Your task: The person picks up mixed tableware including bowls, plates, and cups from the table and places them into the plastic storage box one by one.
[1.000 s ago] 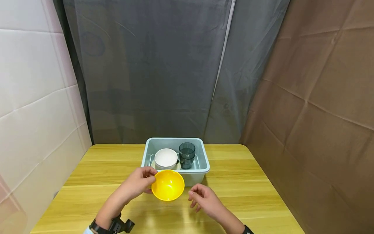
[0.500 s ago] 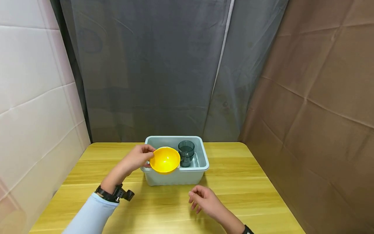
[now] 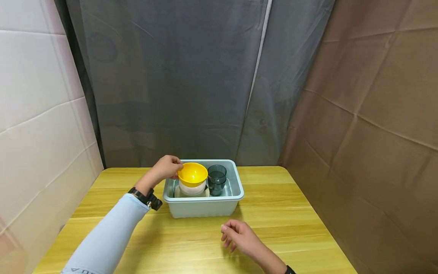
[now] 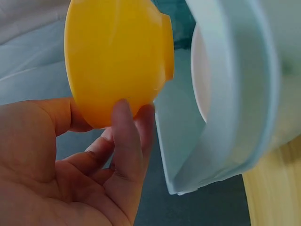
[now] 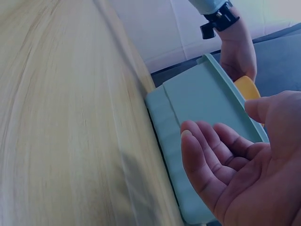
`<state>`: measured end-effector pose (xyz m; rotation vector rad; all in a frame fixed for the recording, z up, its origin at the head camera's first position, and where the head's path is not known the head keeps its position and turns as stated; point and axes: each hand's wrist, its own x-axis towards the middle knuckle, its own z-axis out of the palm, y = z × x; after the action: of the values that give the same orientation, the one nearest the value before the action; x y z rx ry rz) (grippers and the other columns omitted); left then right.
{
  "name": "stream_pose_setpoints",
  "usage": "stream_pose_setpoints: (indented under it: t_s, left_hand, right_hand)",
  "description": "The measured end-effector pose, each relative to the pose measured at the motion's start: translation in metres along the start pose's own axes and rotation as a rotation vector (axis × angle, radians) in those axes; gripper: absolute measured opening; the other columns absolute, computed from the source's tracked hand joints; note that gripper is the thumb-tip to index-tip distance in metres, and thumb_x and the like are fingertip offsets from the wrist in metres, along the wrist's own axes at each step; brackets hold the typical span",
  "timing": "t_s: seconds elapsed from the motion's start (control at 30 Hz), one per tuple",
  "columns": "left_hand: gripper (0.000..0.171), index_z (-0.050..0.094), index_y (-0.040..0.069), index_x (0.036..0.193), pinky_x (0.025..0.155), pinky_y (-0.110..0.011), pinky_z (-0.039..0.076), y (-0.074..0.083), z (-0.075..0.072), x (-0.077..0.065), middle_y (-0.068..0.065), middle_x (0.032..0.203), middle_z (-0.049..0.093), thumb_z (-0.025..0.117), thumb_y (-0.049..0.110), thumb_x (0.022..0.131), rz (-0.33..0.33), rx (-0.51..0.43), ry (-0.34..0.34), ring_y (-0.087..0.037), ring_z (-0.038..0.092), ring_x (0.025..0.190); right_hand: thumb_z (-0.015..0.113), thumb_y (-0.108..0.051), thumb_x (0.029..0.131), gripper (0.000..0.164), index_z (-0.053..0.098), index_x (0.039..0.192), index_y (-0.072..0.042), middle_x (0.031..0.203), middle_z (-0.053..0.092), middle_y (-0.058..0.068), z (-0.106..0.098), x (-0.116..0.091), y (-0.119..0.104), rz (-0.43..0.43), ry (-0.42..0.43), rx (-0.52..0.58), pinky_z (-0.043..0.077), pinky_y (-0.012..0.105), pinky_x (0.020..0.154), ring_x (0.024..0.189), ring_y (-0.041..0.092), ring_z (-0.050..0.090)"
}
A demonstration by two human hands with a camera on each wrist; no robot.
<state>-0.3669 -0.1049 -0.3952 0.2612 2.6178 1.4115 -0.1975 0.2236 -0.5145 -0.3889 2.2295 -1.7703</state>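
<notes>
A yellow bowl (image 3: 193,174) is pinched at its left edge by my left hand (image 3: 167,167), thumb on one side and fingers on the other. It hangs over a white bowl (image 3: 192,189) inside the pale blue-green bin (image 3: 205,207). In the left wrist view a gap shows between the yellow bowl's (image 4: 117,56) base and the white bowl's (image 4: 201,75) rim. My right hand (image 3: 239,236) hovers over the table in front of the bin, fingers loosely curled and holding nothing.
Dark see-through cups (image 3: 217,179) stand stacked in the bin, right of the bowls. A cream plate (image 3: 207,193) lies under the white bowl. The wooden table (image 3: 273,213) meets grey cloth (image 3: 178,83) behind, with white and brown cloth at the sides.
My left hand has carried the yellow bowl forward, from in front of the bin to above the white bowl inside it. The right hand has stayed nearly still.
</notes>
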Motion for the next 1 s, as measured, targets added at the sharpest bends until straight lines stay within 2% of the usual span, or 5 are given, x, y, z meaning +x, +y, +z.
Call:
stream_pose_setpoints:
  t_s: [0.13, 0.37, 0.53, 0.77, 1.0]
  left_hand:
    - [0.028, 0.071, -0.005, 0.131, 0.082, -0.035, 0.066, -0.003, 0.0, 0.012, -0.02, 0.122, 0.069, 0.065, 0.014, 0.111, -0.001, 0.049, -0.01, -0.027, 0.07, 0.095]
    - [0.032, 0.07, -0.007, 0.134, 0.087, -0.041, 0.067, 0.002, 0.002, 0.019, -0.023, 0.126, 0.069, 0.064, 0.005, 0.105, 0.023, 0.14, -0.037, -0.029, 0.072, 0.095]
    - [0.03, 0.073, -0.006, 0.13, 0.089, -0.044, 0.067, 0.002, 0.005, 0.028, -0.021, 0.122, 0.071, 0.066, 0.001, 0.102, -0.003, 0.208, -0.053, -0.029, 0.072, 0.093]
    - [0.029, 0.075, -0.004, 0.126, 0.084, -0.041, 0.067, 0.01, 0.003, 0.033, -0.019, 0.115, 0.071, 0.065, -0.006, 0.098, -0.06, 0.309, -0.089, -0.031, 0.072, 0.089]
    - [0.012, 0.078, 0.003, 0.101, 0.077, -0.033, 0.065, 0.018, 0.004, 0.046, -0.012, 0.096, 0.066, 0.067, 0.001, 0.104, -0.104, 0.413, -0.119, -0.025, 0.067, 0.08]
  right_hand:
    - [0.059, -0.02, 0.116, 0.03, 0.065, 0.109, 0.009, 0.095, 0.073, 0.012, 0.0, -0.002, 0.002, 0.005, -0.018, -0.002, 0.062, 0.037, 0.061, 0.08, 0.031, 0.074]
    - [0.059, -0.02, 0.117, 0.031, 0.065, 0.107, 0.009, 0.094, 0.073, 0.011, -0.002, -0.004, 0.007, 0.028, -0.032, -0.013, 0.063, 0.038, 0.061, 0.08, 0.038, 0.075]
    - [0.058, -0.021, 0.117, 0.032, 0.065, 0.108, 0.009, 0.094, 0.073, 0.01, -0.005, -0.005, 0.01, 0.03, -0.048, -0.009, 0.063, 0.037, 0.061, 0.081, 0.042, 0.075]
    - [0.058, -0.02, 0.117, 0.033, 0.063, 0.111, 0.012, 0.094, 0.072, 0.01, -0.007, -0.008, 0.01, 0.03, -0.049, -0.006, 0.063, 0.036, 0.061, 0.079, 0.037, 0.075]
    - [0.06, -0.021, 0.116, 0.03, 0.065, 0.109, 0.008, 0.094, 0.073, 0.01, -0.008, -0.01, 0.008, 0.038, -0.051, -0.005, 0.063, 0.036, 0.062, 0.077, 0.03, 0.075]
